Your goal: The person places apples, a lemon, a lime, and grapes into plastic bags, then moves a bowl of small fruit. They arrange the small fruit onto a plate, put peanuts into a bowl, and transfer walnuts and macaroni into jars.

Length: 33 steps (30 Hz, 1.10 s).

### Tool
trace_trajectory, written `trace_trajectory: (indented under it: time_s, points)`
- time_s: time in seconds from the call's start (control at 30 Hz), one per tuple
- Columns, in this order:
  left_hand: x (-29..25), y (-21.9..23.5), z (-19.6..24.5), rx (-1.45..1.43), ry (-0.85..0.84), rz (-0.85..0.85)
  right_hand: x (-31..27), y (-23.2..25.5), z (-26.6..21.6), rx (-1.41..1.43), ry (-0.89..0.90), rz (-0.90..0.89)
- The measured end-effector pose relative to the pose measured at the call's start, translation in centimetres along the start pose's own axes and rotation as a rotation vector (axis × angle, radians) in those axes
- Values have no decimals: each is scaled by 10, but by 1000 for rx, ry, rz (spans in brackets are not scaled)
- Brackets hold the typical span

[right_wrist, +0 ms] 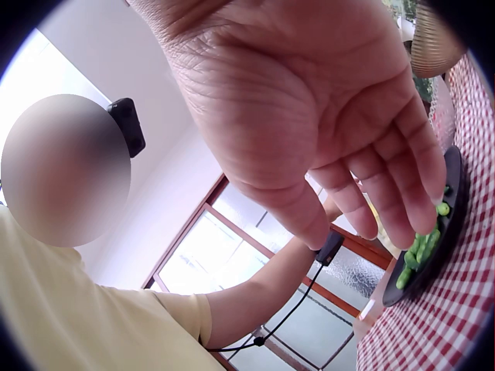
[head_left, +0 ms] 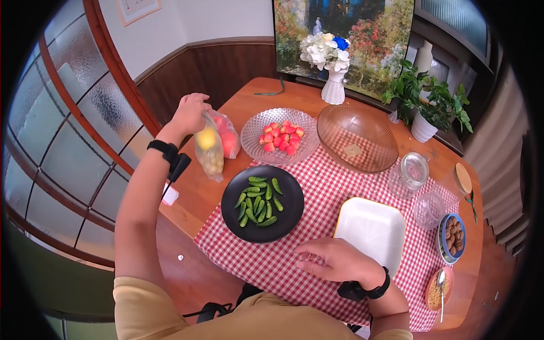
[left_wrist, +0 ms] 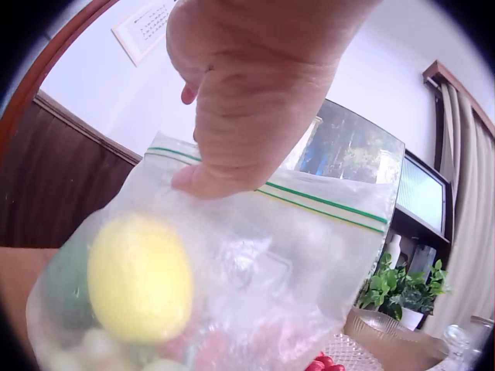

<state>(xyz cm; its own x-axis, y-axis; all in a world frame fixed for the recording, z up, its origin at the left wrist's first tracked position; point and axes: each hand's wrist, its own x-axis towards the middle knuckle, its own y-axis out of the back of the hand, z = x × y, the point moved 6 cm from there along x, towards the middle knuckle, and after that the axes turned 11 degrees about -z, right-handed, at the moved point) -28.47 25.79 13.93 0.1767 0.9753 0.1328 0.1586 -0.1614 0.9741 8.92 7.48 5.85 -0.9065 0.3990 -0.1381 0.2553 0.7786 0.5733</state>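
Grasping the top edge of a clear plastic zip bag with green seal lines (left_wrist: 220,255) in the left hand (head_left: 191,115), thumb against the face at the seal. Hanging directly below the grip: bag body, with a yellow oval item (left_wrist: 139,278) and small pale round items (head_left: 214,164) inside. Can't tell: bag bottom resting on the brown wooden table (head_left: 195,198) or lifted. Just right of the bag, a clear plastic bag of red round items (head_left: 229,141).

Holding nothing in the right hand (head_left: 334,259); fingers relaxed, slightly bent, near the close-side left corner of a white rectangular tray with yellow rim (head_left: 375,229). Well apart from the left grip.

Between the hands, a round black plate (head_left: 235,198) of small green cucumbers (head_left: 260,205), on a red-and-white checked cloth (head_left: 243,258). Farther back, a textured clear glass bowl (head_left: 252,136) of red-and-pale fruit pieces (head_left: 281,137); right of that, an amber ribbed bowl (head_left: 362,127). Far right, a blue-rimmed bowl of brown walnuts (head_left: 454,235).
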Motion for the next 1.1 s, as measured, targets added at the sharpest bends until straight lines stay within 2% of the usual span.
trace_trajectory:
  time_s: [0.03, 0.1, 0.13, 0.2, 0.23, 0.3, 0.43, 0.5, 0.53, 0.6, 0.7, 0.77, 0.83, 0.9, 0.93, 1.0, 1.07, 1.1]
  points:
    - [4, 1, -2, 0, -1, 2, 0, 1, 0, -1, 0, 1]
    - [13, -8, -7, 185, -10, -162, 0, 1, 0, 0, -8, -7]
    - [17, -9, -10, 185, -12, -162, 0, 1, 1, 1, -9, -6]
    - [26, -21, -8, 458, -93, -295, 0, 1, 2, 4, -6, -9]
    - [31, -23, -8, 459, -97, -292, 0, 1, 3, 4, -7, -4]
    - [37, -34, -13, 564, -8, -457, -1, 1, 3, -22, 15, -4]
    - [32, -31, -10, 614, -6, -472, -1, 1, 2, -11, 18, -19]
    - [20, -19, -3, 504, -155, -229, -1, 0, 3, 15, -23, -49]
    - [13, -21, -8, 506, -156, -234, 0, 0, 4, 20, -21, -50]
    - [-3, -8, -4, 399, -304, -14, 0, 0, 4, -7, 17, -40]
    - [-22, 0, -4, 469, -334, -36, 1, -2, 5, -29, 129, 48]
    - [-30, 2, -5, 496, -314, -95, 0, -2, 5, -21, 143, 59]
    - [-37, 8, -3, 567, -358, 44, 0, 0, 1, -16, 154, 71]
    - [-41, 11, 0, 563, -362, 32, 1, -3, 4, 1, 13, -59]
    - [-43, 14, 2, 560, -366, 20, 1, -4, 5, 0, 12, -59]
    - [-46, 15, 7, 552, -370, -10, -1, -2, 4, -13, 132, 58]
    - [-49, 12, 7, 543, -372, -42, -1, -3, 4, -26, 139, 61]
    - [-50, 11, 8, 540, -398, 7, -1, -3, 4, -40, 143, 67]
